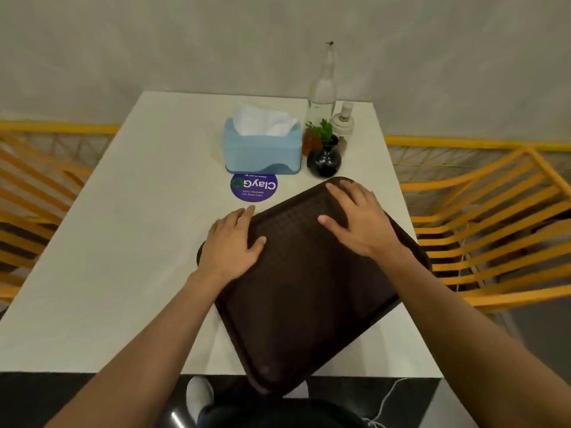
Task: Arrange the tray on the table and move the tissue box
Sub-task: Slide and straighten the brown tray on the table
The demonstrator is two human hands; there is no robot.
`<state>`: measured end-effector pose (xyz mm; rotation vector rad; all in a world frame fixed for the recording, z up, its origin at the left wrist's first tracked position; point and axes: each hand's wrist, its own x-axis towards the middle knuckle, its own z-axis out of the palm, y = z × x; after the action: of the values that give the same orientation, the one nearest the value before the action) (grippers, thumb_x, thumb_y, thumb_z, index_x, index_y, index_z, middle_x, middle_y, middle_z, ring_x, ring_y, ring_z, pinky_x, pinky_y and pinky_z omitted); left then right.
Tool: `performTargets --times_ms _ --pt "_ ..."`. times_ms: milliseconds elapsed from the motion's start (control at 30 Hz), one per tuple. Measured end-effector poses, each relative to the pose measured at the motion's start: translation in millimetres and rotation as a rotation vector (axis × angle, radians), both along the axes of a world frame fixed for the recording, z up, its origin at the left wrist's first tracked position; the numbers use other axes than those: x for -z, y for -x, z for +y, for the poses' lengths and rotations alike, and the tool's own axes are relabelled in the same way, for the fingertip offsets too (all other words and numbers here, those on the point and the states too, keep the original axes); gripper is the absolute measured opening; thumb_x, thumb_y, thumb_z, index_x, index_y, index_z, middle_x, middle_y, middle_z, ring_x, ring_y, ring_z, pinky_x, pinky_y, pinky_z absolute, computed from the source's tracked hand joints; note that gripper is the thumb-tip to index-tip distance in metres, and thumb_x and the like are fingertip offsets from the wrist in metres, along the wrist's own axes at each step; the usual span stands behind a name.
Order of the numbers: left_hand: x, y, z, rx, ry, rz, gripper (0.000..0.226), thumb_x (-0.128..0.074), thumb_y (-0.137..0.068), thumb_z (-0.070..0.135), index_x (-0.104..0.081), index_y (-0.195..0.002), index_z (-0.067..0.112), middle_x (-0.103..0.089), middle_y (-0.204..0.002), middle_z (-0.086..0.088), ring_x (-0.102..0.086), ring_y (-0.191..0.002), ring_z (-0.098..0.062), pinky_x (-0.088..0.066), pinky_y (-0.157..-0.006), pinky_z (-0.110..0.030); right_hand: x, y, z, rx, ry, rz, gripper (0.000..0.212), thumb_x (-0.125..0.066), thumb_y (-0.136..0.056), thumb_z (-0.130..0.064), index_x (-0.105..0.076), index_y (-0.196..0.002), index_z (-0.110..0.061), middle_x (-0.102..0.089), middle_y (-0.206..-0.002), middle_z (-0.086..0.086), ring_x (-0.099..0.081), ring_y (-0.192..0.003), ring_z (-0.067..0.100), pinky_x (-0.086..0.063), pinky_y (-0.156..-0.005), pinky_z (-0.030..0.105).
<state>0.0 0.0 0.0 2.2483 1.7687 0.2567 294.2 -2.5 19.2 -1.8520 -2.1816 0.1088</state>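
Brown plastic tray (309, 288) lies skewed on table (123, 242), near corner overhanging the edge. Left hand (230, 245) and right hand (355, 220) rest flat, fingers spread, gripping nothing. Step: squaring tray. Next: rotate it, then shift blue tissue box (262, 149) beyond.

- round purple sticker (254, 186) on the counter (129, 211), just in front of the tissue box (262, 149): big white "ClayGO", the O drawn as a green ring, printed upside down from this view
- small line on sticker edge nearest the box: "Clean as you go"
- two small lines on its near side, blurry, roughly "Let's keep our ... clean"
- no other readable text
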Motion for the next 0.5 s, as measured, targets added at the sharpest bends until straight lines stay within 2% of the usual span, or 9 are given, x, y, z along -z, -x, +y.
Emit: performTargets --times_ms 133,233,267,400,500 --pt "15 -1 -16 -0.090 -0.023 0.106 0.073 -0.046 -0.097 0.054 -0.029 -0.158 0.019 -0.036 -0.161 -0.012 -0.033 -0.148 -0.033 -0.021 -0.122 -0.053 25 -24 -1 0.072 0.109 -0.110 0.072 -0.038 -0.096 -0.068 -0.025 -0.158 -0.033 -0.025 -0.165 0.008 -0.015 -0.152 0.035 -0.016 -0.120 0.063" --pt "24 -2 -23 -0.155 -0.019 0.160 0.073 -0.038 -0.097 0.060 -0.028 -0.158 0.021 -0.030 -0.164 -0.011 -0.024 -0.152 -0.033 -0.011 -0.123 -0.057 39 -40 5 0.179 0.181 -0.171 0.072 -0.037 -0.094 -0.070 -0.021 -0.157 -0.039 -0.014 -0.167 0.005 -0.006 -0.152 0.040 -0.005 -0.115 0.069" --pt "26 -2 -25 -0.171 -0.024 0.172 0.074 -0.035 -0.096 0.062 -0.028 -0.158 0.021 -0.029 -0.164 -0.011 -0.022 -0.153 -0.034 -0.010 -0.122 -0.058 41 -45 5 0.214 0.201 -0.156 0.072 -0.036 -0.094 -0.072 -0.021 -0.157 -0.040 -0.012 -0.167 0.005 -0.007 -0.152 0.042 -0.006 -0.115 0.070" --pt "36 -1 -33 -0.202 0.002 0.178 0.078 -0.028 -0.096 0.067 -0.020 -0.161 0.024 -0.022 -0.167 -0.008 -0.016 -0.154 -0.032 -0.011 -0.122 -0.059 44 -53 4 0.249 0.242 -0.091 0.072 -0.035 -0.094 -0.071 -0.030 -0.155 -0.033 -0.019 -0.165 0.008 -0.027 -0.144 0.041 -0.030 -0.111 0.062" --pt "40 1 -35 -0.209 -0.016 0.182 0.078 -0.024 -0.096 0.068 -0.019 -0.162 0.026 -0.021 -0.168 -0.006 -0.014 -0.155 -0.031 -0.011 -0.123 -0.056 46 -51 2 0.250 0.219 -0.098 0.070 -0.035 -0.095 -0.069 -0.043 -0.149 -0.026 -0.023 -0.163 0.009 -0.034 -0.137 0.040 -0.036 -0.106 0.057"
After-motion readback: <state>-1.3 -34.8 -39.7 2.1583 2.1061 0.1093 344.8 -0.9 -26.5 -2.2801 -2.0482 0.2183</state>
